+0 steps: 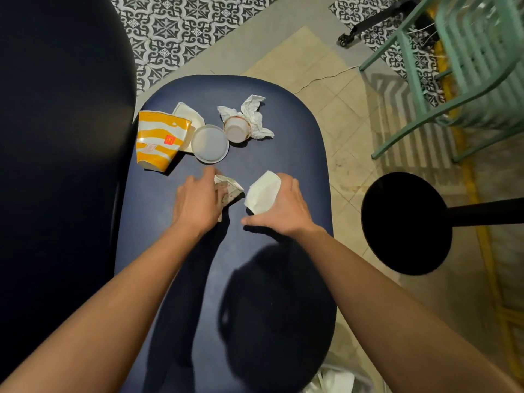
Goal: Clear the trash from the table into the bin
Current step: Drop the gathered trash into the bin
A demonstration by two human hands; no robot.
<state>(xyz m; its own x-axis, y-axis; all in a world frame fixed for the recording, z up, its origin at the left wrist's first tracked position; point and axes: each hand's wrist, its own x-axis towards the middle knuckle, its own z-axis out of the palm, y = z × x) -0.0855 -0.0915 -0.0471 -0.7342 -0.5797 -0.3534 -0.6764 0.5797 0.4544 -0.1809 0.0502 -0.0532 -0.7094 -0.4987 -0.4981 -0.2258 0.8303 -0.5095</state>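
Crushed McDonald's cup, lid and sauce tub crowd the far end of the table; its near half gives passage.

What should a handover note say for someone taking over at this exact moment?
Left grip: fingers curled on a crumpled printed wrapper, on the table.
Right grip: fingers curled over a folded white paper, also on the table.
Farther back lie the crushed yellow cup, white lid, small sauce tub, crumpled napkin.
Done: nothing visibly binned.
Left: all of it; a white liner at the near edge may be the bin.
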